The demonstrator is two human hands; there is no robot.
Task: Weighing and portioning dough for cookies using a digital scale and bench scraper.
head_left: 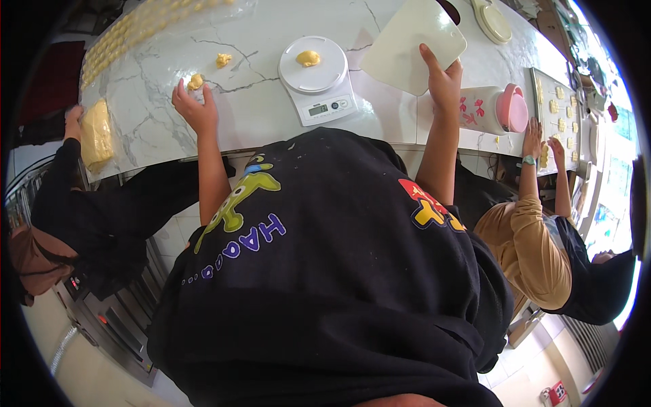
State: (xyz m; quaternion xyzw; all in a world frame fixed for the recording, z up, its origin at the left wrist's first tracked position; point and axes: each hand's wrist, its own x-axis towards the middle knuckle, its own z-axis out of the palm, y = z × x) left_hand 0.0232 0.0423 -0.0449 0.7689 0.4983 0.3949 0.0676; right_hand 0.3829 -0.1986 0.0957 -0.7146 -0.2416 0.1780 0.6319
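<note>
My left hand (193, 107) rests on the white marble counter (264, 115) with its fingertips on a small lump of yellow dough (195, 82). Another small dough piece (223, 60) lies just beyond it. My right hand (442, 80) grips the near edge of a pale cream cutting board (407, 44), fingers on top of it. Between my hands stands a white round kitchen scale (317, 78) with a dough lump (308, 58) on its platform.
A co-worker's hand (72, 121) at the left touches a big yellow dough block (96, 136); rows of dough balls (129, 30) lie beyond. A white canister with pink lid (498, 108) lies right; another person's hands (542, 139) work by a tray of pieces (559, 108).
</note>
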